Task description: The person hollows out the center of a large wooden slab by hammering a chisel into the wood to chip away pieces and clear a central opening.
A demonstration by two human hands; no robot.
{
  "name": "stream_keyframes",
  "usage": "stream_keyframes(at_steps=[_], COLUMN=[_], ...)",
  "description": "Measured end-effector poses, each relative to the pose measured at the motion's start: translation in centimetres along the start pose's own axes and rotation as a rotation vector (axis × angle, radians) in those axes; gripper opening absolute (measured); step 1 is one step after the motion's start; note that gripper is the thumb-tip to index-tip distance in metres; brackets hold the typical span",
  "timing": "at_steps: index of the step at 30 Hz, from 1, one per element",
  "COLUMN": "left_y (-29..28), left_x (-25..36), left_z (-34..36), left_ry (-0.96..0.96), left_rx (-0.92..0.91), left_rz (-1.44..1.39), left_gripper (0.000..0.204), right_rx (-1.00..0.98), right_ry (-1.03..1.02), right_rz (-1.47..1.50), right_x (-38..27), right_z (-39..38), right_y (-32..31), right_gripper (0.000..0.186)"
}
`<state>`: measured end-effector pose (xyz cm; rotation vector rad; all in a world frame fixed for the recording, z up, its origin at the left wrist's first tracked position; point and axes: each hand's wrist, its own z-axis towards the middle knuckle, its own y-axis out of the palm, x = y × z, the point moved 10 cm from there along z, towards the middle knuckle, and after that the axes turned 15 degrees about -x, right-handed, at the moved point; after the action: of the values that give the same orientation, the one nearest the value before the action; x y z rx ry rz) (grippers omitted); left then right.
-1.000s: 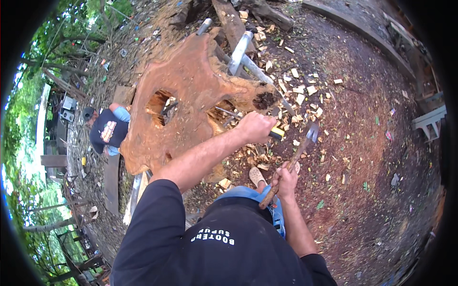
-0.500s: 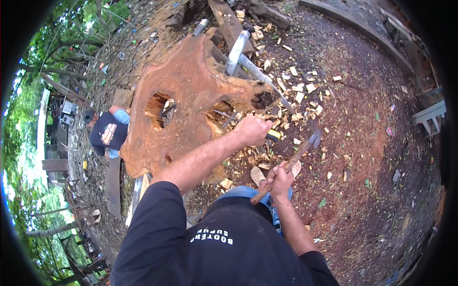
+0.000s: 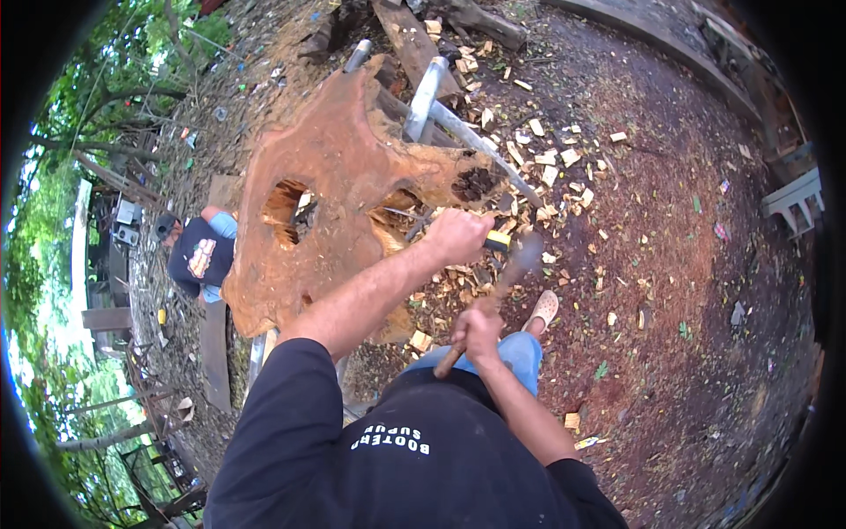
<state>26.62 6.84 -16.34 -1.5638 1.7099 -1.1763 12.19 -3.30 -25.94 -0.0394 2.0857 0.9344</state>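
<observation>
From the torso, a hammer (image 3: 450, 357) is gripped at one o'clock by the closed right hand (image 3: 480, 333); its head is blurred near the chisel's butt, and contact cannot be told. At twelve, a yellow-and-black-handled chisel (image 3: 499, 241) is clenched in the left hand (image 3: 460, 236), its blade angled into a ragged hollow. The smooth, reddish, lobed wooden slab (image 3: 339, 176) is spread at eleven. At two, open chip-strewn soil (image 3: 679, 229) is left. Beyond the slab's edge, a crouched person (image 3: 198, 256) is seen at ten.
</observation>
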Motion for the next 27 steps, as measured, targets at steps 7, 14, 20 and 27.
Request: stream_keyframes(at_steps=[7,14,20,27], left_y=[0.3,-1.7,-0.8,-1.0], left_x=[-2.0,-1.7,-2.9,-3.0], left_z=[-0.3,-0.5,-0.6,-0.6], left_ry=[-0.087,-0.108,-0.153,-0.178], left_rx=[0.002,0.06,0.052,0.059], left_rz=[-0.004,-0.056,-0.05,-0.067], left_gripper=[0.02,0.017,0.027,0.032], right_rx=[0.096,-0.022,0.141,0.053], right_ry=[-0.094,0.148,-0.174,0.131], right_rz=[0.268,-0.023,0.443,0.108], right_x=[-2.4,-2.1,-4.4,-4.3], right_z=[-0.5,1.0,0.0,1.3], right_y=[-3.6,-2.1,-3.9,-5.7], right_gripper=[0.008,0.008,0.007,0.008])
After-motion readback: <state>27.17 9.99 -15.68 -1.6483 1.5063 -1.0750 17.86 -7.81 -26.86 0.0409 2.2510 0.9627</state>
